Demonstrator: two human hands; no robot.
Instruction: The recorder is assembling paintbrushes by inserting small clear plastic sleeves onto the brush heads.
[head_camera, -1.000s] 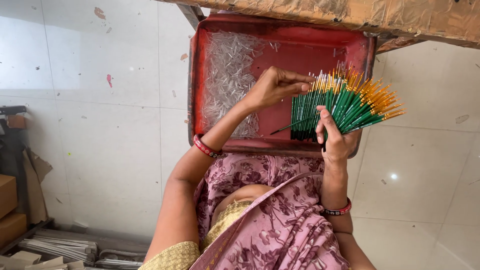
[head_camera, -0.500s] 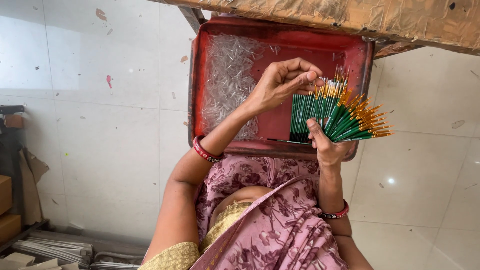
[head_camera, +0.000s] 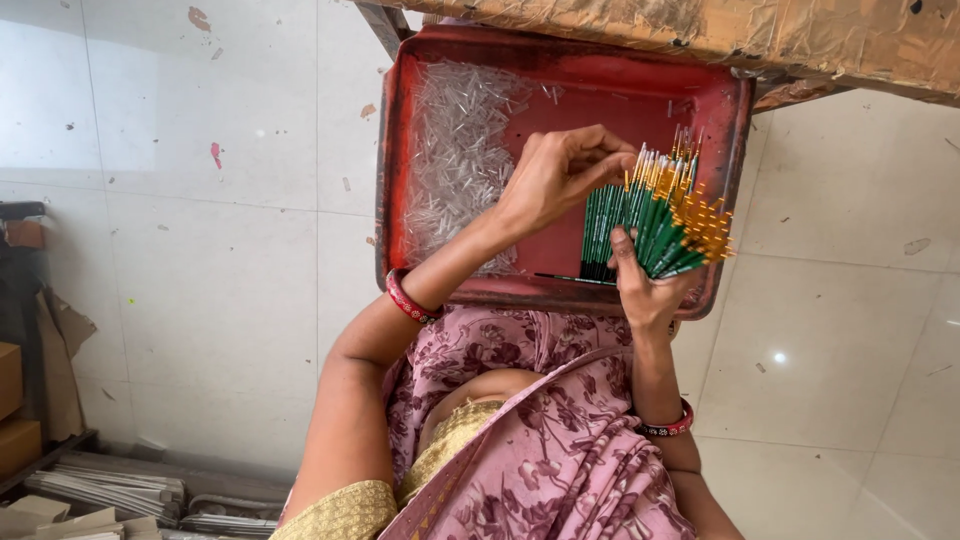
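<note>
Head view, looking down over a lap in pink floral cloth (head_camera: 560, 450). Red metal tray (head_camera: 392, 150) resting across the lap, its far edge tucked under a worn brown board (head_camera: 800, 30). Heap of clear little plastic tubes (head_camera: 455, 150) piled along the tray's left side, reaching the far left corner. Bare red floor of the tray toward the right.

Right hand (head_camera: 648, 290) at the tray's near right corner, closed around the lower ends of a fanned bundle of thin green-handled brushes (head_camera: 655, 215) with orange and pale tips, the fan spreading up and out toward the tray's right edge. Left hand (head_camera: 560, 175) over the middle of the tray, fingers curled and pinched together at the top left of the fan, touching the brush tips; whether one single brush is nipped between them cannot be told. One loose dark brush (head_camera: 570, 279) lying flat near the tray's near edge, just below the bundle.

Red bangle (head_camera: 410, 298) on the left wrist, dark red bangle (head_camera: 668, 428) on the right. White tiled floor (head_camera: 200, 250) all around; stacked papers (head_camera: 110, 490) at the lower left.
</note>
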